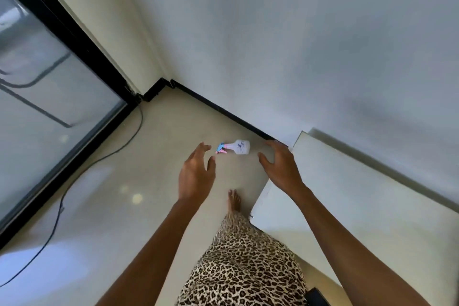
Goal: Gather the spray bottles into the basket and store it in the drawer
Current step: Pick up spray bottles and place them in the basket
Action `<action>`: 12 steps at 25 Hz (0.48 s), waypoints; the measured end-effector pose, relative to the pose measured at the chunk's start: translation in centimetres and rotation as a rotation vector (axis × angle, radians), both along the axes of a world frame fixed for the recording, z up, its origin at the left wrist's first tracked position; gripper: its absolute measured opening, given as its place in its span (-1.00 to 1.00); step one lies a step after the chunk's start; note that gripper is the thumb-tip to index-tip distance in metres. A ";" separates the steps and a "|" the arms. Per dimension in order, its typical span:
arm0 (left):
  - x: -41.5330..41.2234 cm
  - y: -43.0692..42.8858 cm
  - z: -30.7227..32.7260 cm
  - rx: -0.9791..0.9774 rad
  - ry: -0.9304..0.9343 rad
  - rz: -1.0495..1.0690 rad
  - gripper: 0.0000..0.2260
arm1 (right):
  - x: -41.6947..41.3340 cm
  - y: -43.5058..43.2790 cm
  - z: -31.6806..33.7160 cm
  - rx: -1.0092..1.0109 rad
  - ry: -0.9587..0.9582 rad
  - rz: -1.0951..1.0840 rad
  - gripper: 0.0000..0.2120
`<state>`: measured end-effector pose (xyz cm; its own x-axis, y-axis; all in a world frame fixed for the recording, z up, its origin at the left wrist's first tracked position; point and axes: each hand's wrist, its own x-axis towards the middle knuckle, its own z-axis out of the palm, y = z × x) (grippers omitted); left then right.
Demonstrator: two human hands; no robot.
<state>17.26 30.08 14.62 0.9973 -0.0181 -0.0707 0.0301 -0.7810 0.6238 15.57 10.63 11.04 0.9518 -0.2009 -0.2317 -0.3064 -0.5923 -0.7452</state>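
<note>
Lying near baseboard [223, 109]: spray bottle [238, 147], unobstructed.

A home room: glossy tiled floor [104, 206], black skirting [223, 112], plain white walls [298, 32] and a glass sliding door [49, 82].

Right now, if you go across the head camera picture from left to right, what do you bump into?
Glass door → black cable → left hand → spray bottle → right hand → white furniture top.
</note>
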 end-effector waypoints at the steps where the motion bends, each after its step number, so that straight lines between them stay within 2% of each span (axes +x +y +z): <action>1: 2.1 0.4 -1.0 0.018 0.030 0.004 -0.75 | 2.1 0.4 -1.4 0.007 0.034 0.003 -0.67; 6: 10.6 1.9 -7.0 0.113 0.236 -0.058 -0.76 | 11.0 2.2 -7.9 -0.015 0.303 0.082 -0.65; 12: 17.7 2.9 -18.2 0.138 0.429 -0.003 -0.71 | 19.2 3.6 -19.2 -0.203 0.465 0.262 -0.66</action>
<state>34.94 32.95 -3.63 0.8773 0.0176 -0.4796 0.2607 -0.8565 0.4455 34.80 14.23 -8.21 0.7832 -0.0566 -0.6192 -0.3986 -0.8100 -0.4302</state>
